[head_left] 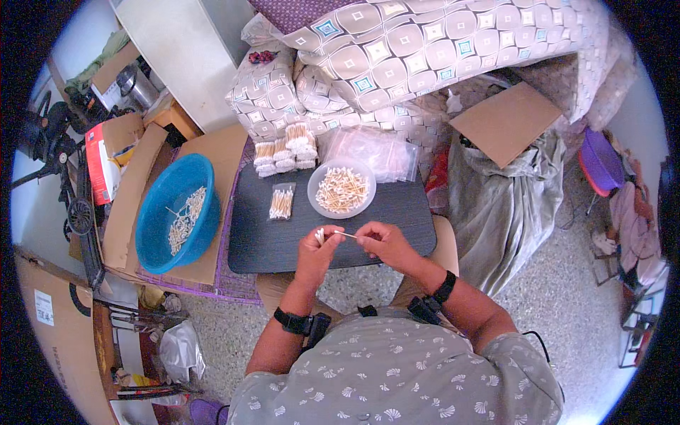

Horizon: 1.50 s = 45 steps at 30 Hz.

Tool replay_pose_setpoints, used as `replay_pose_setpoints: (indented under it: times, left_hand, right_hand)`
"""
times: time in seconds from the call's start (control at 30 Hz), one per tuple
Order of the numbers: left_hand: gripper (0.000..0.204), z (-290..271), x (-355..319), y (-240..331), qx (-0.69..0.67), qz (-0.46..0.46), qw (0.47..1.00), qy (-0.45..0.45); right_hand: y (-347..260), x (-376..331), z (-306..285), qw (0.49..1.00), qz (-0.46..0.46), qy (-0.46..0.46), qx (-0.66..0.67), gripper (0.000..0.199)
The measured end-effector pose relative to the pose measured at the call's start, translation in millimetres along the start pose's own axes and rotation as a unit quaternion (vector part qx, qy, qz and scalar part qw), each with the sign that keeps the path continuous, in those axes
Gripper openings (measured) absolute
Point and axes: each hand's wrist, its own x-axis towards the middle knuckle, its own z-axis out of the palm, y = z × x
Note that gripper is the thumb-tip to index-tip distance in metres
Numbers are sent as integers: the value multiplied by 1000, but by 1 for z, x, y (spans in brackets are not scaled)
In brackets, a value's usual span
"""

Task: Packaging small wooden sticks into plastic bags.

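Over the near edge of a small dark table (pixel 248 244), my left hand (pixel 315 249) is closed on a few cotton swabs (pixel 320 236), their white tips poking up. A single swab (pixel 346 234) spans the gap between my hands, and the fingers of my right hand (pixel 382 242) pinch its right end. Just beyond stands a white bowl (pixel 312 200) heaped with loose cotton swabs (pixel 343 190). One filled clear packet of swabs (pixel 282 202) lies left of the bowl. Behind it several filled packets (pixel 287 150) are piled, beside a stack of clear plastic bags (pixel 382 152).
On cardboard at the left sits a blue basin (pixel 145 234) with more swabs (pixel 188 219) inside. A patterned cloth-covered seat (pixel 397 60) runs along the far side. Right of the table, a brown cardboard piece (pixel 506 122) tops a grey sack (pixel 506 212). A purple tub (pixel 601 159) stands farther right.
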Motion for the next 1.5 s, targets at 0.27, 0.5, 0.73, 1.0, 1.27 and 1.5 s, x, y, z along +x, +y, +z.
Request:
replay_pose_setpoints:
  times: [0.27, 0.5, 0.73, 1.0, 1.27, 1.5]
  left_hand:
    - [11, 0, -2, 1, 21, 27, 999, 1]
    - [14, 1, -4, 6, 46, 14, 999, -13]
    - [11, 3, -5, -1, 110, 36, 991, -62]
    - [9, 4, -3, 0, 96, 16, 993, -66]
    - [17, 15, -10, 28, 39, -23, 998, -43]
    - [17, 13, -7, 19, 54, 5, 996, -68]
  right_hand:
    - [0, 2, 2, 997, -45, 30, -56, 12]
    - [-3, 4, -3, 995, -64, 69, -41, 11]
    - [-21, 2, -1, 998, -52, 29, 9, 12]
    - [-15, 1, 6, 988, -137, 14, -68, 14]
    - [-27, -7, 7, 983, -109, -28, -143, 14]
    - [-23, -7, 10, 992, -72, -19, -105, 17]
